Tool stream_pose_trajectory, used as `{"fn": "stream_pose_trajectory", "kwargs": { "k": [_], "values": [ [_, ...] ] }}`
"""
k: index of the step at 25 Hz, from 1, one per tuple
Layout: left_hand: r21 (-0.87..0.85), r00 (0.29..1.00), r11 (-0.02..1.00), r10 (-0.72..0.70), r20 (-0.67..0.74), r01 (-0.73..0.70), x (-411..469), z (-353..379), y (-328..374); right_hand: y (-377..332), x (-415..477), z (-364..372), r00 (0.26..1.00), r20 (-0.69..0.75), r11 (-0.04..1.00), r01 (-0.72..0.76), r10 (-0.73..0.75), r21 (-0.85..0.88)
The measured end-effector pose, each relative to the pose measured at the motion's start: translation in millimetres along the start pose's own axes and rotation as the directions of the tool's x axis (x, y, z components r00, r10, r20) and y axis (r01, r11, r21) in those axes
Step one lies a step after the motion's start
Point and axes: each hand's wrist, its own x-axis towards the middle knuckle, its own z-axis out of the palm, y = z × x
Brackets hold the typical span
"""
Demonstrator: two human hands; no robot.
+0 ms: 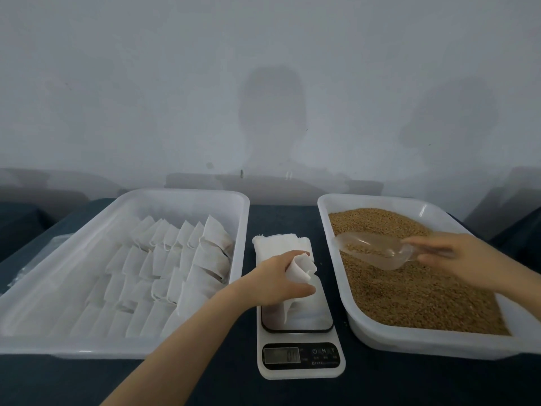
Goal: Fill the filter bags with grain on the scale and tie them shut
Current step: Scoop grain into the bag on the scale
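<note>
Your left hand (275,284) grips the bag (301,268) near its top, fingers curled round it. The mouth is held open and tipped toward the scoop, and the bottom sits on the scale (292,373) platform. That looks deliberate: weight reads as you pour. The display digits are too blurred to trust.

Your right hand (456,259) holds the scoop (371,249) by its handle. It's part-loaded, roughly level, and hovers over the grain (409,294) in the right tray (409,342), so any spill falls back in. The hand is motion-blurred, so I can't read the finger detail.

Your left forearm comes in diagonally from low left, wrist over the scale. Your right arm enters from the right edge.

The spare stack (278,244) sits just behind the scale, within reach. Done bags (175,259) lie in rows in the left tray (87,351).

My read: no pour has started, and the scoop has to cross the tray rim to reach the mouth.
</note>
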Motion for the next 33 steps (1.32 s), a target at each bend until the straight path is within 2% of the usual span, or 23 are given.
{"fn": "stream_pose_trajectory", "kwargs": {
  "k": [4,12,26,33],
  "values": [
    [-0.014,1.000,1.000,0.013,0.010,-0.012,-0.8,0.1,1.7,-28.8,4.1,0.7,0.993,0.051,0.993,0.107,-0.104,-0.050],
    [0.008,0.999,0.999,0.036,0.024,-0.036,-0.6,-1.0,-0.2,-49.2,15.9,7.2,0.980,0.094,0.941,0.197,-0.178,-0.275],
    [0.057,0.999,0.997,0.045,0.023,-0.046,-1.8,0.0,2.9,-86.1,22.8,2.2,0.966,0.086,0.850,0.256,-0.244,-0.461],
    [0.055,0.999,0.997,0.048,-0.007,-0.048,-0.3,1.1,4.1,-111.3,18.7,0.2,0.953,0.058,0.760,0.274,-0.298,-0.590]
  ]
}}
